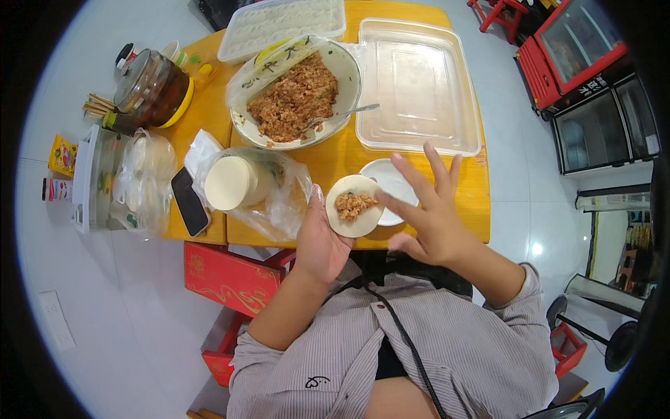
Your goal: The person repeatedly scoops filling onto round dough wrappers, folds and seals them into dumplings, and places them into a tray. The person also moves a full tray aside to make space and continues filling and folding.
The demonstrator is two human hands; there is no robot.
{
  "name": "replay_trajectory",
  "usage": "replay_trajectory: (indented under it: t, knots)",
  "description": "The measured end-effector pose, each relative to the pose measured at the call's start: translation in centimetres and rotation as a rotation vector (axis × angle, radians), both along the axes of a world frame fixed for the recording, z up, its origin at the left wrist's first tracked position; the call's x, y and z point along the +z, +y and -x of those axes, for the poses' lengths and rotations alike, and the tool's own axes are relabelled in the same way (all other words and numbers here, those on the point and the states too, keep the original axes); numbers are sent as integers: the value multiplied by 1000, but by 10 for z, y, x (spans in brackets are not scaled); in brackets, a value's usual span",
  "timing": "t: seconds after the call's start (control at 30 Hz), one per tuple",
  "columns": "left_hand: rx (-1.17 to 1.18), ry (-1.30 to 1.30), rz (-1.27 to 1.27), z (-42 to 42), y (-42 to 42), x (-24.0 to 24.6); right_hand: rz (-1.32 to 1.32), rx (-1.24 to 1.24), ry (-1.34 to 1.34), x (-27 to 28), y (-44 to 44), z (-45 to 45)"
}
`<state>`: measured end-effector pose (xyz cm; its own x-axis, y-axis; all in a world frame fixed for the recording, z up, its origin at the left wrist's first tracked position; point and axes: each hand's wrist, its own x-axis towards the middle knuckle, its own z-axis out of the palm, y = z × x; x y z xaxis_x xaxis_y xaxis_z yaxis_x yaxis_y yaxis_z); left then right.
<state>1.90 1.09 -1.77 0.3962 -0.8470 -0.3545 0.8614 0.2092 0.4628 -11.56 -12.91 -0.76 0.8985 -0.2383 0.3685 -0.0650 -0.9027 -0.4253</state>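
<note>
On my left hand (324, 246) rests a round dough wrapper (353, 229), held at its edge with the thumb on the left side. A mound of minced filling (354, 206) lies at the wrapper's middle. My right hand (432, 217) hovers just right of it with spread fingers and holds nothing; one fingertip is near the wrapper's right edge, and I cannot tell whether it touches. Behind it, partly hidden, is a small white dish (400, 183). A stack of round wrappers (230, 183) sits in a clear plastic bag (282, 209) left of my left hand.
A large bowl (348, 78) of minced filling (296, 99) with a metal spoon (361, 109) stands farther back. Right of it is a clear plastic tray (419, 78); behind, a container of dumplings (288, 26). A phone (190, 201) and a dark-filled jar (154, 89) are on the left.
</note>
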Motion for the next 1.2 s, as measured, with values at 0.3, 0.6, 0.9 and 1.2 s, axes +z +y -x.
replay_trajectory:
  t: [0.3, 0.6, 0.9, 1.2]
  knots:
    - [-19, 69, -3, 11, -6, -1, 121, 53, -82, -14, 38, -2]
    - [-10, 36, -7, 3, 3, 3, 186, 141, -358, -17, 11, 3]
    - [-129, -101, -191, 10, 10, -2, -33, 214, -172, 14, -2, -7]
    - [-469, -851, -162, 6, 23, 3, -307, 254, -137, 7, 0, -21]
